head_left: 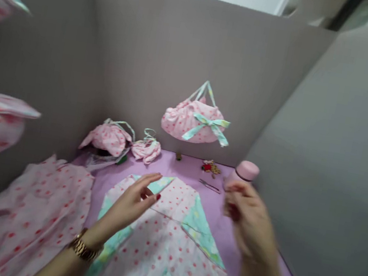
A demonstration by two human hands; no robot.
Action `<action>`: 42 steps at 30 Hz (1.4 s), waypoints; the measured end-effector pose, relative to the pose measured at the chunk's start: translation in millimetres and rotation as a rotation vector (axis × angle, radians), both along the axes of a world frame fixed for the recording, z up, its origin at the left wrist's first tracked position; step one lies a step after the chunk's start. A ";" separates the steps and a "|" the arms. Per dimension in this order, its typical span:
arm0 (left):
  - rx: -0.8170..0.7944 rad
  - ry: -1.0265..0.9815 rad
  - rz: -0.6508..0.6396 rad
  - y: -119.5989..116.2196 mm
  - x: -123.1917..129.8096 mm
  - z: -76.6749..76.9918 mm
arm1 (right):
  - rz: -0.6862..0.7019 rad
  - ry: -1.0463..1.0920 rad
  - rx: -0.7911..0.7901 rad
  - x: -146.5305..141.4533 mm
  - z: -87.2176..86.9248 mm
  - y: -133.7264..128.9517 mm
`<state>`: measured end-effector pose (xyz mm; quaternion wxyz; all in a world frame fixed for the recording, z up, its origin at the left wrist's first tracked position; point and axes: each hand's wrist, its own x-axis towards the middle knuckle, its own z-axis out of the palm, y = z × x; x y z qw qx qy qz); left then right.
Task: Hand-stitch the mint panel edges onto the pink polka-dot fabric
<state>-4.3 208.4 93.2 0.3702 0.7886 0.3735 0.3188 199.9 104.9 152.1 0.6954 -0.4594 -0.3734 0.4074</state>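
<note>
A pink dotted fabric piece with mint floral panels (166, 243) lies flat on the purple surface in front of me. Above its upper left part is my left hand (134, 200), fingers apart and holding nothing, a gold watch on the wrist. My right hand (248, 215) is raised to the right of the fabric, its fingers curled together and blurred; anything between them is too small to make out. Just behind that hand stands a pink bottle (247, 171). Small metal scissors or tweezers (209, 186) lie beyond the fabric, between the two hands.
Pink dotted fabric (49, 205) is heaped at left. A gathered bag with a mint bow (197, 121) hangs on the grey back panel (186, 39). Bundled pink items (109, 138) sit at the back left, small red and gold pieces (211, 167) at the back. More pink items hang at left.
</note>
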 end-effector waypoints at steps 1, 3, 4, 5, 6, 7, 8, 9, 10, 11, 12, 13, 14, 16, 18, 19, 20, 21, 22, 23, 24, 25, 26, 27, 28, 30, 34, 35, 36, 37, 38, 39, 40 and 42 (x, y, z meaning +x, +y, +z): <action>-0.057 -0.034 -0.119 -12.2 14.9 5.5 | 0.056 0.014 0.003 -4.2 -1.0 11.4; -0.152 -0.072 -0.330 -33.7 39.4 12.6 | 0.173 0.046 -0.010 -13.0 -4.9 26.3; -0.188 -0.079 -0.399 -40.6 48.0 13.6 | 0.203 0.072 -0.010 -15.4 -6.0 29.0; -0.219 -0.075 -0.448 -43.8 53.7 12.7 | 0.211 0.103 -0.001 -14.8 -5.9 28.9; -0.247 -0.061 -0.481 -42.9 56.3 10.0 | 0.195 0.139 0.017 -10.4 -4.6 26.5; -0.262 -0.043 -0.484 -38.3 56.0 5.7 | 0.156 0.178 0.048 -1.9 -2.2 22.6; -0.267 -0.027 -0.454 -30.4 53.2 0.1 | 0.098 0.216 0.088 10.3 0.7 17.9; -0.263 -0.012 -0.403 -20.3 48.4 -6.3 | 0.027 0.253 0.135 25.3 3.6 12.9; -0.257 0.014 -0.354 -8.8 42.2 -13.1 | -0.052 0.286 0.186 41.9 5.9 8.0; -0.250 0.044 -0.307 3.1 35.4 -20.0 | -0.136 0.315 0.239 58.8 7.6 3.2; -0.246 0.077 -0.264 14.7 28.6 -26.5 | -0.216 0.339 0.287 74.7 8.4 -1.4; -0.239 0.111 -0.222 25.3 22.3 -32.5 | -0.295 0.357 0.331 88.9 8.6 -5.9; -0.232 0.147 -0.188 34.9 16.8 -37.8 | -0.370 0.371 0.372 100.6 8.3 -10.4; -0.206 0.204 -0.131 50.7 9.0 -45.5 | -0.488 0.389 0.427 116.2 7.4 -19.1; -0.173 0.255 -0.087 63.3 5.6 -48.8 | -0.572 0.396 0.467 123.3 7.6 -26.8; -0.155 0.276 -0.070 68.8 5.6 -48.6 | -0.602 0.396 0.484 124.8 8.1 -30.0; -0.136 0.294 -0.059 73.8 6.5 -46.8 | -0.625 0.395 0.499 125.4 8.9 -32.6; -0.114 0.307 -0.054 78.4 8.6 -43.6 | -0.640 0.394 0.511 125.6 9.9 -34.6; -0.089 0.315 -0.056 82.6 11.6 -38.7 | -0.650 0.392 0.521 125.4 10.8 -36.1; -0.060 0.316 -0.065 86.2 15.7 -32.3 | -0.655 0.391 0.527 125.2 11.7 -37.0; -0.026 0.311 -0.077 89.2 20.7 -24.6 | -0.658 0.390 0.532 124.8 12.4 -37.4; 0.009 0.301 -0.093 91.5 26.5 -15.7 | -0.661 0.390 0.533 124.2 12.9 -37.6; 0.046 0.287 -0.108 93.2 33.1 -6.3 | -0.664 0.392 0.532 123.6 13.3 -37.5; 0.087 0.268 -0.119 94.3 40.4 3.4 | -0.666 0.395 0.529 122.8 13.7 -37.4; 0.131 0.249 -0.127 94.9 48.0 12.8 | -0.668 0.397 0.526 122.0 14.0 -37.3; 0.217 0.219 -0.145 94.8 63.5 28.9 | -0.670 0.400 0.524 120.2 14.7 -37.7; 0.353 0.205 -0.215 93.9 85.4 41.7 | -0.675 0.405 0.534 118.0 16.8 -41.2; 0.371 0.223 -0.232 94.6 86.9 40.4 | -0.677 0.407 0.537 117.9 17.5 -42.6; 0.383 0.248 -0.243 95.6 86.4 37.6 | -0.680 0.410 0.538 118.0 18.2 -44.1; 0.390 0.277 -0.246 97.1 84.0 33.6 | -0.683 0.411 0.541 118.2 19.1 -45.6; 0.394 0.306 -0.237 98.7 79.7 28.8 | -0.686 0.414 0.541 118.4 20.1 -47.1; 0.395 0.331 -0.215 100.1 73.9 23.4 | -0.690 0.416 0.542 118.4 21.3 -48.6; 0.396 0.350 -0.181 100.7 67.0 17.6 | -0.694 0.418 0.545 118.3 22.7 -50.0; 0.393 0.374 -0.103 98.0 50.9 5.5 | -0.709 0.430 0.544 117.2 25.7 -52.5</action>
